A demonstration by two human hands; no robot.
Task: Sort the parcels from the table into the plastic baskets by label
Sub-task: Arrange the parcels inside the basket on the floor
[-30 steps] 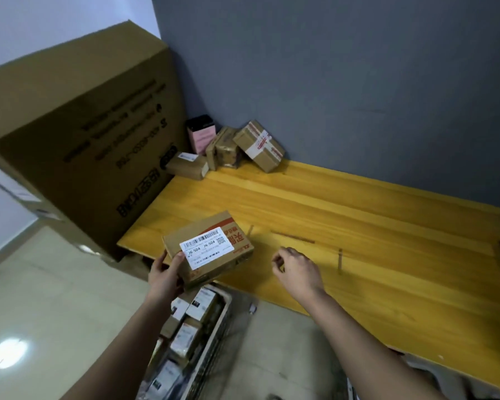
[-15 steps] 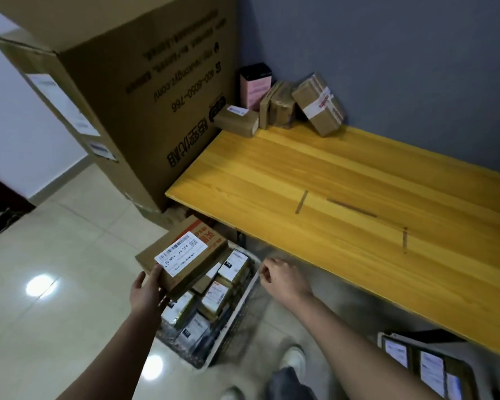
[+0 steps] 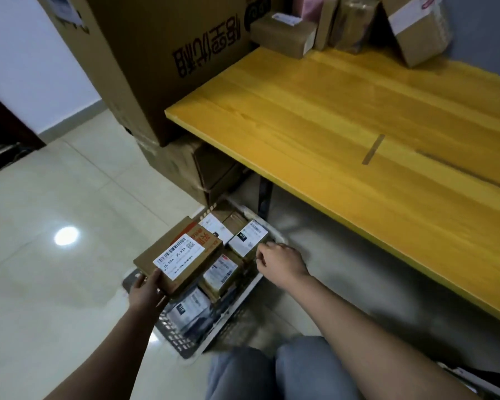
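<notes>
Lowered since 0.5 s ago: parcel [image 3: 179,256] now over the floor basket [image 3: 234,316], its near corner gripped by the left hand [image 3: 146,293], thumb on top, label reading J6 504. Right hand [image 3: 282,262] at the basket's far side, fingers curled loosely beside a labelled parcel, nothing visibly held. 4 more parcels [image 3: 355,24] at the back of the wooden table [image 3: 358,116].
</notes>
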